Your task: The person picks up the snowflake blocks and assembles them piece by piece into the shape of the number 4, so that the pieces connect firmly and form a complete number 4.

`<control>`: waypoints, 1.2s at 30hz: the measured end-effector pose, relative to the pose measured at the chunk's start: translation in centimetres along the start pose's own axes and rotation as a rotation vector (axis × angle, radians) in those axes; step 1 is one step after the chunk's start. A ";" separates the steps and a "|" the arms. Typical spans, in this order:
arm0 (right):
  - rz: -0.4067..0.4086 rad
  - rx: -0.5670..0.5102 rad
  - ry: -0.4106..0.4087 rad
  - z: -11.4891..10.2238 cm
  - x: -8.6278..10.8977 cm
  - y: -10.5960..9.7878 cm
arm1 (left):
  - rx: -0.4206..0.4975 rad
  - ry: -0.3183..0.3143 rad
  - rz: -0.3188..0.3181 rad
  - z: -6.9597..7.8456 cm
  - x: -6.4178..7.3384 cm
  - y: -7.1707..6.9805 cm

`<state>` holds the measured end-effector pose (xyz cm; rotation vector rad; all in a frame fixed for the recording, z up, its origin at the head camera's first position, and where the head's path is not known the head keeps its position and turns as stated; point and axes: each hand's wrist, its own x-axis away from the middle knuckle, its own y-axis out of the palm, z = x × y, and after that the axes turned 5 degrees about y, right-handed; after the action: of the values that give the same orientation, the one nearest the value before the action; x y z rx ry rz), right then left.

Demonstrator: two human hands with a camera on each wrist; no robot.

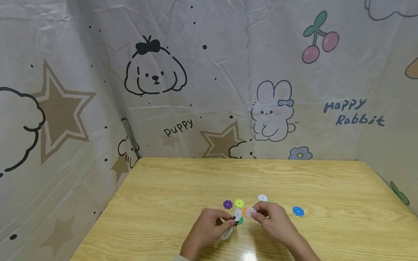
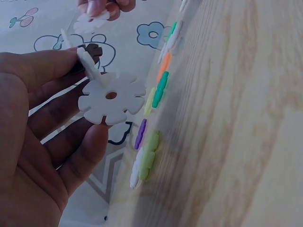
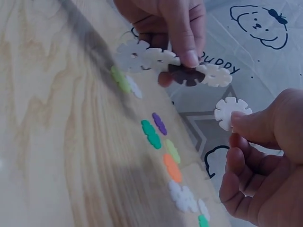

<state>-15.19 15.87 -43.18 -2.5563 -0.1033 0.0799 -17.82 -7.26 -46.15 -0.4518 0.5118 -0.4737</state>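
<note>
My left hand (image 1: 208,227) pinches a short chain of flower-shaped notched plastic discs between thumb and fingers. In the right wrist view the chain shows a dark brown disc (image 3: 182,74) under the thumb, a white disc (image 3: 218,75) on one side and two more white ones on the other. A white end disc (image 2: 124,100) faces the left wrist camera. Between thumb and forefinger, my right hand (image 1: 277,222) holds a single white disc (image 3: 226,112), apart from the chain. Both hands are raised over the wooden table (image 1: 156,203).
Loose discs lie beyond and under the hands: purple (image 1: 228,204), yellow (image 1: 239,203), white (image 1: 262,197), orange (image 3: 172,168) and green (image 3: 151,134). A blue disc (image 1: 298,211) lies off to the right. A printed cloth (image 1: 215,72) hangs behind the table's far edge.
</note>
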 end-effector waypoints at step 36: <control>-0.033 -0.066 -0.084 -0.5 -0.2 -0.3 | -0.025 0.018 -0.079 0.4 -0.4 0.1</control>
<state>-15.41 15.86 -42.59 -2.6160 -0.1833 0.1733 -17.89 -6.83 -45.73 -0.4937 0.5185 -0.5484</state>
